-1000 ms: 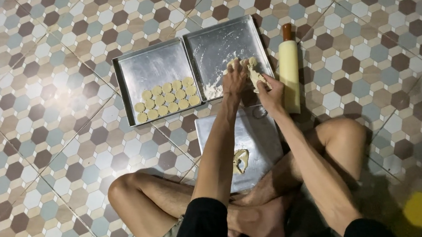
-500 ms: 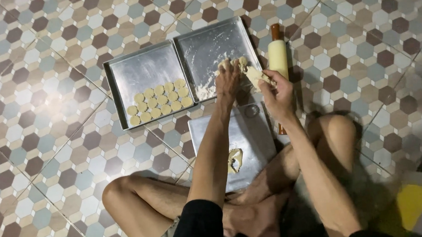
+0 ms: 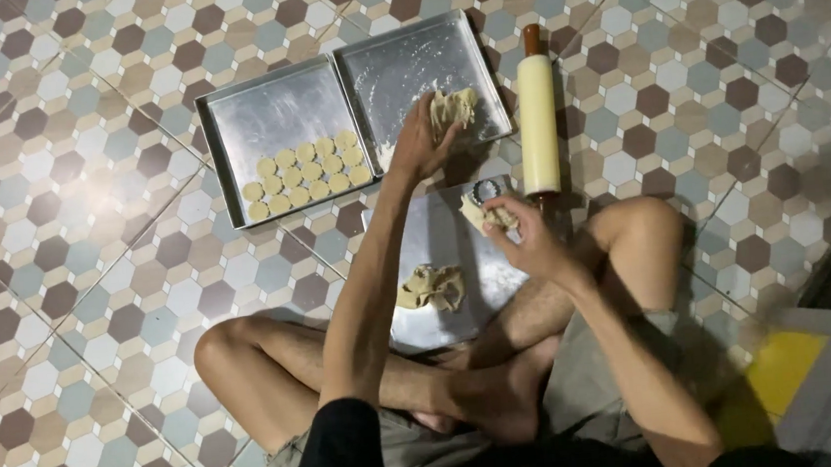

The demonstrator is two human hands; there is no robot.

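My left hand (image 3: 417,147) reaches into the right-hand metal tray (image 3: 418,53) and its fingers close on a pale dough lump (image 3: 455,108) lying there. Nearer my body, my right hand (image 3: 532,242) holds a small piece of dough (image 3: 489,215) above a flat metal sheet (image 3: 432,234). A round cutter (image 3: 484,190) rests on the sheet just beyond that hand. A torn dough scrap (image 3: 432,288) lies on the sheet's near part. The left-hand tray (image 3: 267,107) carries several cut dough rounds (image 3: 307,170) in rows.
A cream rolling pin (image 3: 536,110) with dark handles lies on the floor right of the trays. I sit cross-legged on hexagon-patterned tiles, knees either side of the sheet. A yellow patch (image 3: 780,373) and a grey slab sit at the lower right.
My right hand has drawn back from the right-hand tray to above the metal sheet, carrying a piece of dough. My left hand stays at the dough lump in the tray.
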